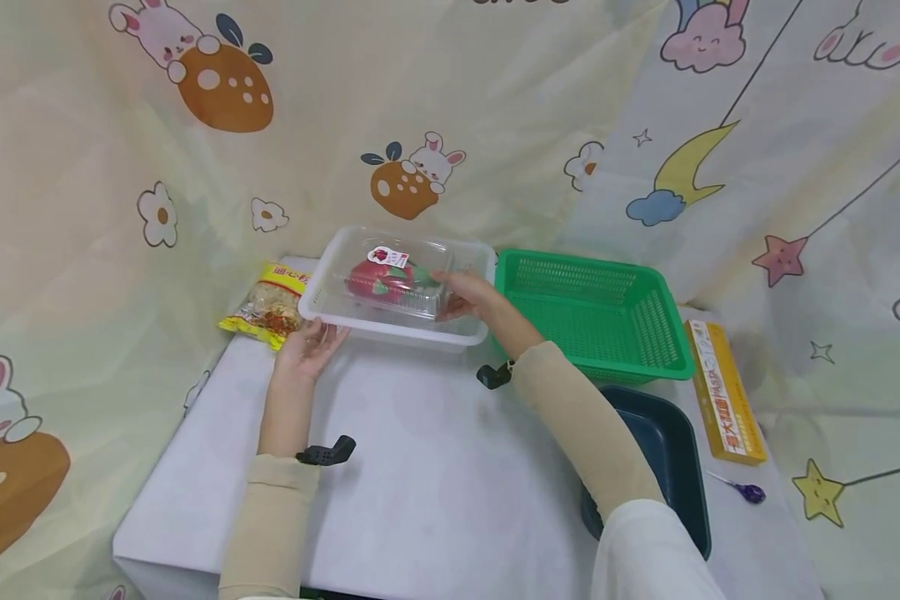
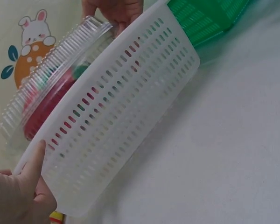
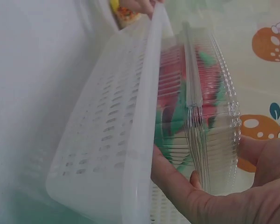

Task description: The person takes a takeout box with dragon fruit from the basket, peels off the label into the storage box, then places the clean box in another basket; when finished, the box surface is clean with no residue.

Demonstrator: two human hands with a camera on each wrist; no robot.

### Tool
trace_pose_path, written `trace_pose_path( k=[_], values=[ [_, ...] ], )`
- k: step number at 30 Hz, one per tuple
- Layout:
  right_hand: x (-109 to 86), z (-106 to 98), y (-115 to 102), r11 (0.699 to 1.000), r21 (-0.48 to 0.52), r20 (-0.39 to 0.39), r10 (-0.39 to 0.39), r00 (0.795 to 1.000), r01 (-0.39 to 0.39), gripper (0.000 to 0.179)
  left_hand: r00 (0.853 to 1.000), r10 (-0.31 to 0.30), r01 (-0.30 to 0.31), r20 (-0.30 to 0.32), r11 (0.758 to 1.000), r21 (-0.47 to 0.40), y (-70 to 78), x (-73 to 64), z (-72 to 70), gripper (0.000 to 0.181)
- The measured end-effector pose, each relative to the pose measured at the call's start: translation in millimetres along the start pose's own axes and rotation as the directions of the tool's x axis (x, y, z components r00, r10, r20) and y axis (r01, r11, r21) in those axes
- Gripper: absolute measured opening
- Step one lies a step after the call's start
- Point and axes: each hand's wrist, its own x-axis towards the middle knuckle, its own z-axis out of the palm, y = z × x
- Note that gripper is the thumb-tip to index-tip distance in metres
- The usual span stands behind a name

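Your left hand (image 1: 311,348) and right hand (image 1: 461,296) are bare. You wear a plain beige left sleeve (image 1: 273,525), creased crosswise near the cuff, and a matching beige right sleeve (image 1: 585,429). Your white upper sleeve (image 1: 652,554) overlaps the right one, looser, rounded edge. Black left wrist unit (image 1: 328,452), bent shape; your right wrist unit (image 1: 494,376) is also black, chunky. Fine markings too small to read.

Table (image 1: 420,483): one, its middle the clock's centre
Baskets: two, white basket (image 1: 393,332) at 11, green basket (image 1: 585,321) at 2
Clear box (image 1: 401,271): one, at 11
Person's hands: two, left hand (image 1: 311,346) at 10, right hand (image 1: 467,296) at 12
Dark tray (image 1: 672,454): one, at 4
Yellow bag (image 1: 268,302): one, at 10
Yellow carton (image 1: 725,392): one, at 3
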Motion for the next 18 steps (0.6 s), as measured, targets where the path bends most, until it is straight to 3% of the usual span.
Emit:
trace_pose_path(
  k=[10,18],
  values=[
    [-19.0,-8,-8,1.000,0.008,-0.013,-0.014,1.000,0.014,0.050,0.999,-0.013,0.011,0.037,0.999,0.049,-0.5,-1.8,3.8,0.066],
    [-41.0,-13,-13,0.997,0.033,0.013,-0.066,0.998,0.065,0.053,1.000,-0.008,0.007,0.021,0.997,0.082,-0.7,-4.1,4.9,0.061]
  ],
)
